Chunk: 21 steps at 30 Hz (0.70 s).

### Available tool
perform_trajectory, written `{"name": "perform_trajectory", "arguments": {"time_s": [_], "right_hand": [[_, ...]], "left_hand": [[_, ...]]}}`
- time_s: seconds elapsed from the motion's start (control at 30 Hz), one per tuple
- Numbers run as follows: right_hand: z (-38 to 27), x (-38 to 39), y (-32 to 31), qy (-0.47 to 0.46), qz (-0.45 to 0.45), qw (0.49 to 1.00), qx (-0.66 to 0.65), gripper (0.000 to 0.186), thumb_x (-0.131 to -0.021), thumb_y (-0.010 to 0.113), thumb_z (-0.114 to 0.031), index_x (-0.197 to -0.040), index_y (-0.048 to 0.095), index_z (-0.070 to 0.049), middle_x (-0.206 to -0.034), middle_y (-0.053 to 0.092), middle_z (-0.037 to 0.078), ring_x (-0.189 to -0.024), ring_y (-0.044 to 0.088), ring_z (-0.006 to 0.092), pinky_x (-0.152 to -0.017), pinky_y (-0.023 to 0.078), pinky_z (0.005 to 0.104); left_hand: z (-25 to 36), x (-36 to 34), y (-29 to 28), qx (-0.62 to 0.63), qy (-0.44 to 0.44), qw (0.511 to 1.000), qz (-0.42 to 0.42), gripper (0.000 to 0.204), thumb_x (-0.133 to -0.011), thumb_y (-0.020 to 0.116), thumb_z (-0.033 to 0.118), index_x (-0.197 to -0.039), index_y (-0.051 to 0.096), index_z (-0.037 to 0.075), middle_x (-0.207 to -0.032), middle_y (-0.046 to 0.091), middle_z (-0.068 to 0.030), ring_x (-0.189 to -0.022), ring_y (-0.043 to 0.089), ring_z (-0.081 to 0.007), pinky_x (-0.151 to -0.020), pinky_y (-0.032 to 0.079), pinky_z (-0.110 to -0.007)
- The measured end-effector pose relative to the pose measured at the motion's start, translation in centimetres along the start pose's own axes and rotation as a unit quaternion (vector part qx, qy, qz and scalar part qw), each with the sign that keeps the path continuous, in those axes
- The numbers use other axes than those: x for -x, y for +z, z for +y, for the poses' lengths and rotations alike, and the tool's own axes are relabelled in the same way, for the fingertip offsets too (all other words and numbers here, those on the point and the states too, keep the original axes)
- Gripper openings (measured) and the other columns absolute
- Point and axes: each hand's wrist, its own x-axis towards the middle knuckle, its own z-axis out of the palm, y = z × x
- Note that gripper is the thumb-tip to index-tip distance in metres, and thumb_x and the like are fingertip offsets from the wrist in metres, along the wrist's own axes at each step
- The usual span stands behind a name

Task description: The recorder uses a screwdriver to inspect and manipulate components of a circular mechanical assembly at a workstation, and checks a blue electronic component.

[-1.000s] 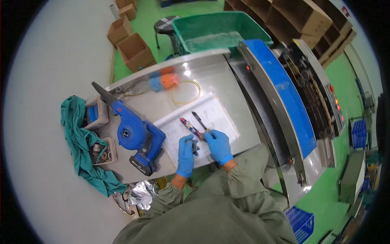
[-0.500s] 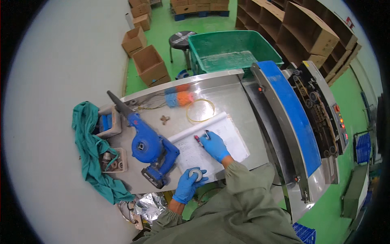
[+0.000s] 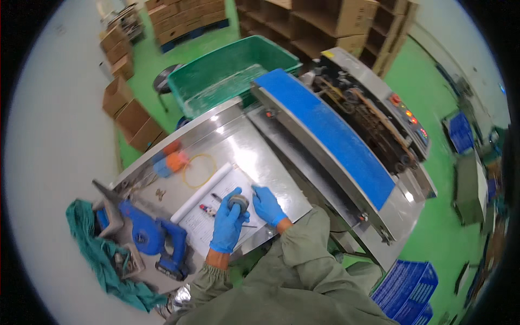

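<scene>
My left hand, in a blue glove, is closed around a small round grey piece and holds it over the papers. Close on its right is my right hand, also blue-gloved, by the papers' right edge. Its fingers are stretched out, with nothing visible in them. Beneath the hands lie printed sheets with a rolled-up edge. A red-and-dark marker and a dark pen rest on the sheets, left of the round piece. Another thin dark pen lies beside my left hand.
A blue cordless blower and a green cloth are on the left of the metal table. Above the sheets lies a yellow ring. A machine with a blue belt runs along the right. Beyond stands a green tub.
The view has swung right. My left hand has brought the round piece up over the sheets. My right hand has let go of the pen and moved to the sheets' right side.
</scene>
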Motion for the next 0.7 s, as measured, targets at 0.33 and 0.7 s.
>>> {"name": "perform_trajectory", "arguments": {"time_s": [0.33, 0.7], "right_hand": [[-4.4, 4.7, -2.0, 0.127, -0.19, 0.904, -0.361, 0.034, -0.091, 0.061, -0.022, -0.115, 0.06, 0.002, -0.095, 0.067, 0.011, -0.085, 0.063, 0.0131, -0.075, 0.05, 0.0276], [-3.3, 9.0, -7.9, 0.228, -0.062, 0.892, -0.385, 0.028, -0.094, 0.059, -0.017, -0.113, 0.059, 0.002, -0.098, 0.064, 0.007, -0.086, 0.062, 0.0114, -0.071, 0.056, 0.0277]], "left_hand": [[-2.4, 2.0, -2.6, -0.166, -0.066, 0.982, 0.054, 0.049, -0.097, 0.053, 0.012, -0.143, 0.039, 0.007, -0.098, 0.058, -0.0018, -0.074, 0.056, -0.0077, -0.066, 0.05, -0.023], [-1.1, -1.0, -11.6, -0.483, -0.131, 0.811, 0.302, 0.034, -0.074, 0.067, 0.031, -0.075, 0.068, -0.003, -0.062, 0.065, -0.0155, -0.057, 0.065, -0.024, -0.056, 0.05, -0.035]]}}
